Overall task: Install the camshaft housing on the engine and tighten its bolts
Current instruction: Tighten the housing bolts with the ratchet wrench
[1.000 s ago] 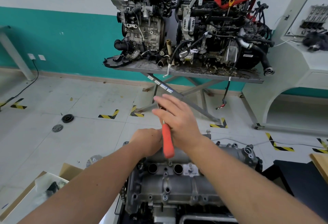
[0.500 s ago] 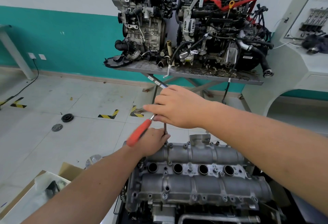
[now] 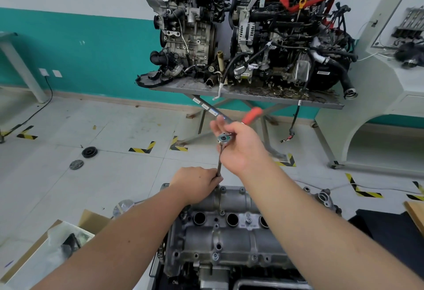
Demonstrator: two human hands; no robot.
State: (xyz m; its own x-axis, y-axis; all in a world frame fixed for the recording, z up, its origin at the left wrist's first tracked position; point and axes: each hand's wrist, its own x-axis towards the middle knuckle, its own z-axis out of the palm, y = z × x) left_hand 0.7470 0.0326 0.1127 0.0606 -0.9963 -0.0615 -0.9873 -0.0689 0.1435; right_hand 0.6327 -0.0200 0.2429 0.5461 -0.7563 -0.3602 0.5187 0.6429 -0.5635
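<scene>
The grey aluminium camshaft housing (image 3: 229,237) sits on the engine at the bottom centre, with round plug holes along its middle. A ratchet wrench with an orange handle (image 3: 252,115) stands on a long extension bar (image 3: 219,163) over the housing's far edge. My right hand (image 3: 241,147) grips the ratchet at its head, the handle pointing up and right. My left hand (image 3: 196,184) pinches the lower end of the extension bar where it meets the housing. The bolt under the bar is hidden by my left hand.
A metal table (image 3: 252,94) at the back carries two complete engines (image 3: 247,32). An open cardboard box (image 3: 52,248) with bagged parts lies at lower left. Two round parts (image 3: 89,152) lie on the tiled floor. A white stand (image 3: 390,83) is at the right.
The orange handle has swung from pointing lower left round to upper right. My right hand has turned with it. My left hand stays low on the extension bar.
</scene>
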